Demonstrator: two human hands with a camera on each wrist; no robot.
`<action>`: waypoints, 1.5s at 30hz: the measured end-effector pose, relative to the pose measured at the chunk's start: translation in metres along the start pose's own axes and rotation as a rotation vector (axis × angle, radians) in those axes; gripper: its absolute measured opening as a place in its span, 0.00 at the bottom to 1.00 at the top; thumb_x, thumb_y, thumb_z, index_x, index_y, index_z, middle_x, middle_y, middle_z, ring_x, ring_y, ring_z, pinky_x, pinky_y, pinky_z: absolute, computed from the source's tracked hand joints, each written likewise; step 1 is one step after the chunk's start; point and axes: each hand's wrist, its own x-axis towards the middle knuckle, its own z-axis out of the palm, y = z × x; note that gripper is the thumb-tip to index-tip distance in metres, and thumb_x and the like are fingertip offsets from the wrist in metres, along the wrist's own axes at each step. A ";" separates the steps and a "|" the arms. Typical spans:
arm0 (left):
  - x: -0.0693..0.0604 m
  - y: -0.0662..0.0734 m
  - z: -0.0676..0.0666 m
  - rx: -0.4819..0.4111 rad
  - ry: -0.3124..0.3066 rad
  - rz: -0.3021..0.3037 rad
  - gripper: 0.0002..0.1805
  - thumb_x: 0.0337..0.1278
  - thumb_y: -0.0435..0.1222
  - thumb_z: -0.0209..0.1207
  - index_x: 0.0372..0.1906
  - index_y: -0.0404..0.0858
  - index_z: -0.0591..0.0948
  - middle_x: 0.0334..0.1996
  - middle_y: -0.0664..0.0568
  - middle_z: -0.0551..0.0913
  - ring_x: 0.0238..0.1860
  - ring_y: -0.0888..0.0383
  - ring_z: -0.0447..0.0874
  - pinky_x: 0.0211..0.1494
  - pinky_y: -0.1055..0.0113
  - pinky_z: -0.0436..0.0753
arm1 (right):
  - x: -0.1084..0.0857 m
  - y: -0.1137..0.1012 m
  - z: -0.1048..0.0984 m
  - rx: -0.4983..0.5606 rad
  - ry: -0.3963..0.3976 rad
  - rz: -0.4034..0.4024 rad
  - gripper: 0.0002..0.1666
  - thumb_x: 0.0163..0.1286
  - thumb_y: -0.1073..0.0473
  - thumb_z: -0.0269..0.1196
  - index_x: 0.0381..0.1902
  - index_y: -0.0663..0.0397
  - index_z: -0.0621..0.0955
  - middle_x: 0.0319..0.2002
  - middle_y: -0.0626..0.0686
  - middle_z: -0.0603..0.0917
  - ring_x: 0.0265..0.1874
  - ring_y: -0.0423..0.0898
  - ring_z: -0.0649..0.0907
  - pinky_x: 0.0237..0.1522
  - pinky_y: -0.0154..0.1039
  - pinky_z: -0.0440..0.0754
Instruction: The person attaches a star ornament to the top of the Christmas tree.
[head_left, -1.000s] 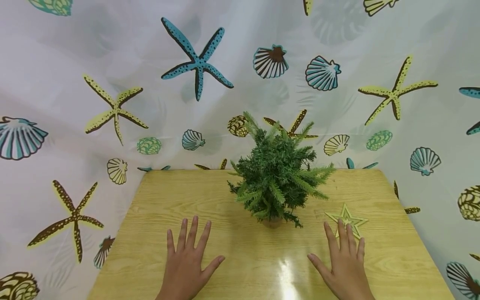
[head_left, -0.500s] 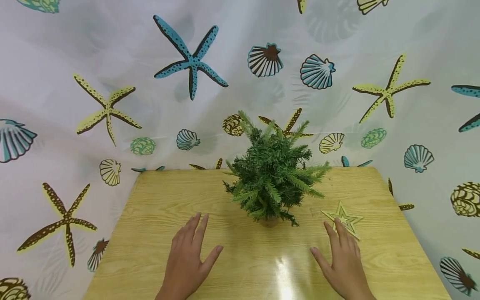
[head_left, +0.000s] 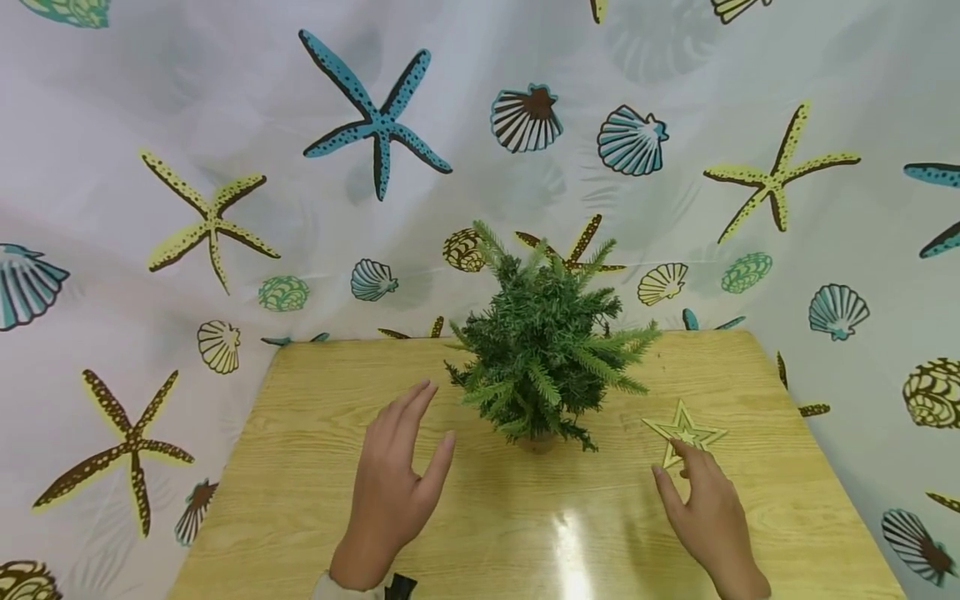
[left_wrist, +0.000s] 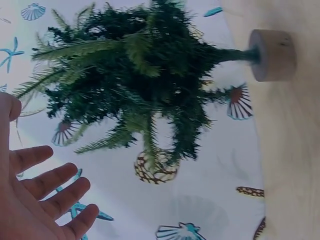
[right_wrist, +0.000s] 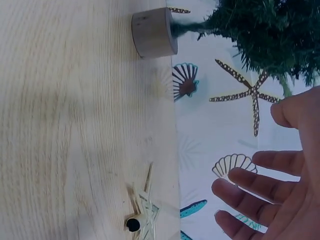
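Note:
A small artificial Christmas tree (head_left: 543, 350) stands upright on the table, on a round wooden base (left_wrist: 274, 55). My left hand (head_left: 397, 492) is raised to the left of the tree, palm towards it, fingers extended and holding nothing. In the left wrist view, its fingers (left_wrist: 55, 182) are apart from the branches. A pale gold star tree topper (head_left: 697, 435) lies to the right of the tree. My right hand (head_left: 708, 512) hovers just in front of the star, covering its lower edge. The right wrist view shows loosely bent fingers apart from the star (right_wrist: 146, 212), whose short hollow tube (right_wrist: 133, 223) faces the camera.
The wooden table (head_left: 322, 383) has a bright reflection in front of the tree. A white curtain (head_left: 450, 217) printed with starfish and shells hangs behind the table and along both sides. A dark strap piece (head_left: 400, 587) shows at my left wrist.
Both hands began spread flat with palms down. My left hand has lifted and turned sideways, moving forward towards the tree. My right hand has risen slightly and bent its fingers near the star.

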 end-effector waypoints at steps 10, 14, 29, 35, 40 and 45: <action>0.052 0.022 0.000 -0.153 0.207 0.111 0.23 0.72 0.37 0.56 0.68 0.36 0.79 0.66 0.42 0.78 0.65 0.43 0.76 0.67 0.42 0.70 | 0.019 0.025 0.005 0.008 -0.031 0.150 0.20 0.77 0.56 0.64 0.56 0.67 0.82 0.47 0.66 0.84 0.37 0.58 0.86 0.28 0.50 0.83; 0.072 0.026 0.001 -0.139 0.160 0.124 0.24 0.75 0.39 0.56 0.71 0.37 0.77 0.69 0.42 0.75 0.69 0.44 0.73 0.70 0.42 0.68 | 0.022 0.039 0.006 -0.001 -0.065 0.220 0.20 0.77 0.57 0.63 0.57 0.68 0.81 0.47 0.69 0.83 0.34 0.58 0.85 0.28 0.51 0.83; 0.119 0.051 0.003 -0.143 0.066 0.148 0.23 0.78 0.45 0.52 0.67 0.38 0.80 0.73 0.45 0.71 0.73 0.45 0.69 0.71 0.39 0.66 | 0.030 0.081 0.020 -0.044 -0.185 0.400 0.31 0.78 0.52 0.62 0.65 0.73 0.72 0.52 0.75 0.76 0.45 0.69 0.80 0.44 0.68 0.75; 0.130 0.055 0.008 -0.141 -0.013 0.132 0.24 0.79 0.47 0.51 0.65 0.39 0.82 0.74 0.41 0.70 0.74 0.44 0.68 0.71 0.37 0.66 | 0.030 0.086 0.023 -0.038 -0.245 0.435 0.35 0.77 0.50 0.62 0.66 0.74 0.70 0.53 0.77 0.75 0.48 0.71 0.78 0.49 0.74 0.68; 0.137 0.054 0.012 -0.205 -0.093 0.087 0.25 0.81 0.48 0.48 0.67 0.40 0.81 0.73 0.43 0.72 0.73 0.45 0.67 0.72 0.40 0.66 | 0.029 0.091 0.027 -0.025 -0.251 0.462 0.40 0.76 0.47 0.64 0.68 0.75 0.68 0.56 0.77 0.74 0.51 0.71 0.77 0.49 0.74 0.67; 0.146 0.055 0.012 -0.163 -0.132 0.060 0.27 0.80 0.52 0.48 0.69 0.42 0.80 0.70 0.46 0.76 0.68 0.47 0.71 0.69 0.44 0.69 | 0.031 0.100 0.032 -0.016 -0.249 0.469 0.40 0.74 0.43 0.65 0.64 0.74 0.72 0.54 0.75 0.75 0.51 0.69 0.76 0.47 0.72 0.67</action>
